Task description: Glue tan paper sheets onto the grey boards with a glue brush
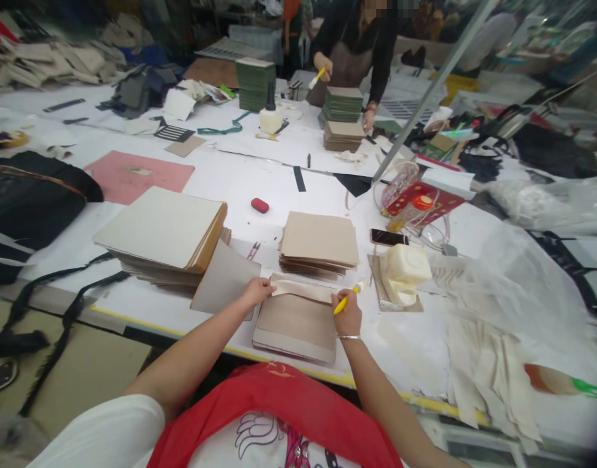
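Note:
My left hand (258, 291) pinches the left end of a pale fabric-like strip (298, 288). The strip lies across the far edge of a brown board (295, 325) and curls up a little along its near side. My right hand (347, 315) is closed round a yellow-handled brush (345, 303), bristles pointing away to the right. Its fingertips are at the strip's right end; whether they also grip it I cannot tell. Just beyond the strip stands a stack of tan boards (319, 237). Right of my right hand, a cream-coloured tub (408, 265) rests on a small board.
A taller stack of boards (162, 224) stands at left, with a grey board (227, 276) leaning against it. Nearby are a phone (389, 237), a red case (260, 205), small snips (253, 251) and loose strips (488, 370). Across the table a co-worker's hand (323, 64) holds a brush.

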A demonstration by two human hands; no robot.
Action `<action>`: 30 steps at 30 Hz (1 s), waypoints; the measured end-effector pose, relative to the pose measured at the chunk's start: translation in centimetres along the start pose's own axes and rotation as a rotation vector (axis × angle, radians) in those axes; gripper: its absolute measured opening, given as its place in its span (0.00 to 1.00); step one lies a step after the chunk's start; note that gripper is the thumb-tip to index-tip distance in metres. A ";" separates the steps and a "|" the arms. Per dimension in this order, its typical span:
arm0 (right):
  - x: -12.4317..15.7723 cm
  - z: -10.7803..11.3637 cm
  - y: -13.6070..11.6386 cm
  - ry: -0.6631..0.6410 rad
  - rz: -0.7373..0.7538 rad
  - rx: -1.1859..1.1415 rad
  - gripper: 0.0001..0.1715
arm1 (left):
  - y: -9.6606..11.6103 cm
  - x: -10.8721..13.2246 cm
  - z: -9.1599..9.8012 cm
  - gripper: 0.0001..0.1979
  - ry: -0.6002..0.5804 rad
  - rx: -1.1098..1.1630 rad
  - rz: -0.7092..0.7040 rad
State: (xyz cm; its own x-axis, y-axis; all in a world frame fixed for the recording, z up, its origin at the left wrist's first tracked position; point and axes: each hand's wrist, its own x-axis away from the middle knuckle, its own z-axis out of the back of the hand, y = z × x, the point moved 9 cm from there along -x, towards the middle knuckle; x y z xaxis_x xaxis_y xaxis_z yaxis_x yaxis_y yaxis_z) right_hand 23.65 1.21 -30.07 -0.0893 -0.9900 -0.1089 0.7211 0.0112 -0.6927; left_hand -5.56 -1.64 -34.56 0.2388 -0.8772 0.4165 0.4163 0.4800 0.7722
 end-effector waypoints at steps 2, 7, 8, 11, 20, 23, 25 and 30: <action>-0.3 -1.2 0.1 -0.022 0.002 0.070 0.15 | -0.3 -1.1 0.2 0.11 0.064 -0.025 0.004; -0.8 -2.6 0.7 -0.050 0.020 0.169 0.13 | -0.6 -2.3 0.5 0.11 0.145 -0.093 -0.006; -0.8 -2.6 0.7 -0.051 0.025 0.181 0.13 | -0.5 -2.4 0.5 0.12 0.152 -0.110 -0.011; -0.8 -2.7 0.8 -0.053 0.038 0.204 0.12 | -0.2 -2.4 0.5 0.12 0.159 -0.173 -0.022; -0.9 -2.9 0.4 -0.063 0.085 0.271 0.11 | 0.0 -2.9 0.1 0.14 0.112 -0.253 0.014; -0.9 -2.9 0.6 -0.061 0.088 0.290 0.11 | 0.1 -2.9 0.0 0.14 0.108 -0.256 0.005; -0.9 -2.9 0.6 -0.062 0.099 0.294 0.11 | 0.2 -2.9 0.0 0.14 0.111 -0.251 -0.001; -0.8 -3.3 0.6 -0.091 0.139 0.321 0.11 | 0.1 -3.0 -0.2 0.15 0.105 -0.303 0.008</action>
State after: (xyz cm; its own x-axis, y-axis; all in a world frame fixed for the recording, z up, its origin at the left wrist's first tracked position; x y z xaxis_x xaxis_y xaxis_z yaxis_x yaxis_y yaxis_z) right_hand 21.84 2.51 -32.75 0.0758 -0.9908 -0.1120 0.9025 0.1159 -0.4148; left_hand -6.08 1.05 -35.89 0.3255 -0.8752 0.3579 0.6528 0.4818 0.5845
